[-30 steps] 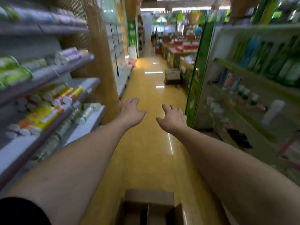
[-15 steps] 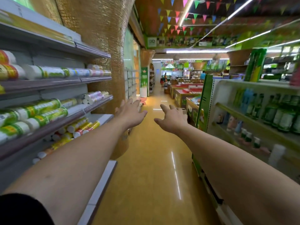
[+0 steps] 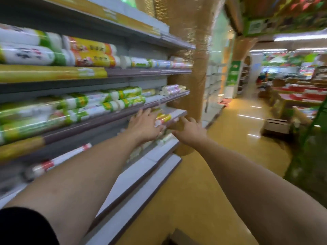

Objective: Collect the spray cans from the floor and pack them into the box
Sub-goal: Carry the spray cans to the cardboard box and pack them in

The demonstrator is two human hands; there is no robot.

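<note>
Both my arms reach forward toward the shelving on the left. My left hand (image 3: 146, 125) is open with fingers spread, in front of a lower shelf edge, close to a yellow and white can (image 3: 163, 118) lying there. Beside it, my right hand (image 3: 190, 130) is also open and holds nothing. Several cans (image 3: 99, 106) lie on their sides along the shelves. A corner of the cardboard box (image 3: 178, 238) shows at the bottom edge. No cans are visible on the floor. The picture is blurred by motion.
A tall shelf unit (image 3: 123, 73) fills the left side. A woven brown pillar (image 3: 187, 68) stands behind it. The yellow floor aisle (image 3: 221, 165) runs ahead to the right, with another cardboard box (image 3: 276, 126) on it and green shelving (image 3: 311, 156) at the far right.
My view has swung left toward the shelves and down a little. Both open hands now sit before the lower shelf instead of pointing down the aisle. The box corner is back in view.
</note>
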